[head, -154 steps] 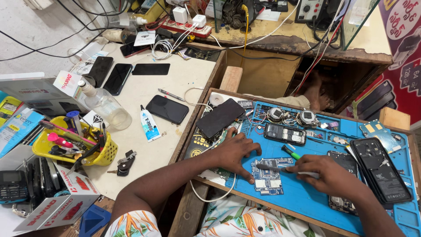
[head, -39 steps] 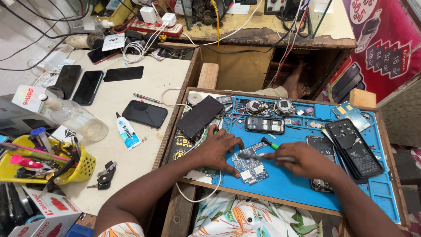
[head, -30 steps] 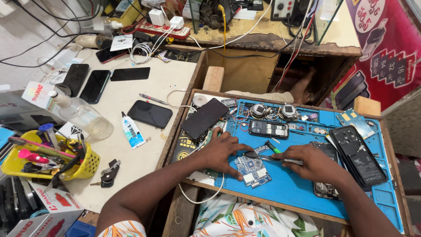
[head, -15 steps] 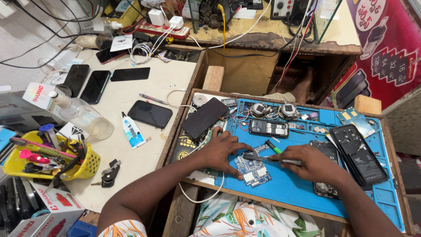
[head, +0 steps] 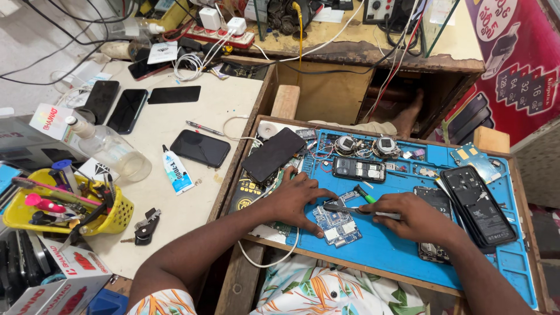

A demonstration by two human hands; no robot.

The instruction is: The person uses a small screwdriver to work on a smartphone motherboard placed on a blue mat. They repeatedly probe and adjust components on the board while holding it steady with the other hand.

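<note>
A small blue phone circuit board point(head: 337, 224) lies on the blue repair mat point(head: 385, 251). My left hand point(head: 296, 198) rests on the mat with its fingers pressing the board's left edge. My right hand point(head: 411, 217) grips metal tweezers point(head: 350, 207) whose tips point left onto the top of the board. A green-handled tool point(head: 365, 194) lies just behind the tweezers.
Opened phones point(head: 359, 170) point(head: 478, 204), camera modules point(head: 345, 144) and a dark phone point(head: 273, 154) sit on the mat. Left on the white table are several black phones point(head: 200, 148), a glue tube point(head: 174, 170), a clear bottle point(head: 111, 150) and a yellow tool basket point(head: 64, 204).
My head has shifted slightly, so the view has moved. Both hands have stayed at the board, with the tweezers still on it.
</note>
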